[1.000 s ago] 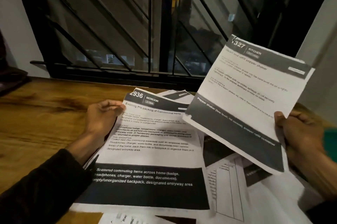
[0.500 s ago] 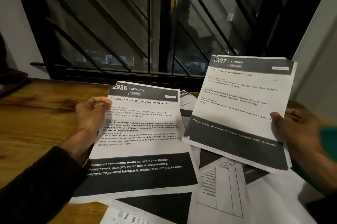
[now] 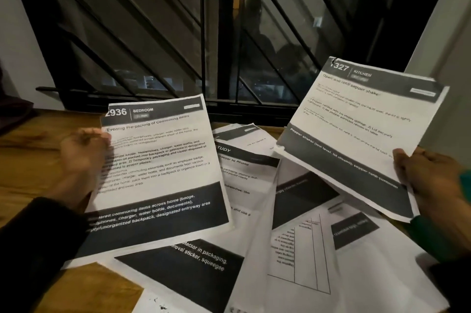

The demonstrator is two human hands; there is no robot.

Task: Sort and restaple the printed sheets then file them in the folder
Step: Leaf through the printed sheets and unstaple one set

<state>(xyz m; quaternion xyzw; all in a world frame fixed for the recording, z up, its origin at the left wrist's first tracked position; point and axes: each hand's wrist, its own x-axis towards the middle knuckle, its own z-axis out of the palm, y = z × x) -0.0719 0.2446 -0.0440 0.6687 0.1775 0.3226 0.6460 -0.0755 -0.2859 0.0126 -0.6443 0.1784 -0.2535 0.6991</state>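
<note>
White printed sheets banded in charcoal-black headers and footers with white lettering fan across a warm honey-brown wooden table (image 3: 33, 159), its grain streaked with darker brown. The "2936 BEDROOM" sheet (image 3: 158, 167), left of the loose pile (image 3: 293, 236), carries black body text on white; right of the pile, the "327 KITCHEN" sheet (image 3: 356, 129) shows the same scheme (dark band top and bottom). One pile sheet bears a thin black ruled grid. Behind the table, a black window grille (image 3: 158, 32) crosses dark glass in diagonal bars. The left sleeve (image 3: 38, 249) is black; a green cuff (image 3: 465, 182) edges the right.
</note>
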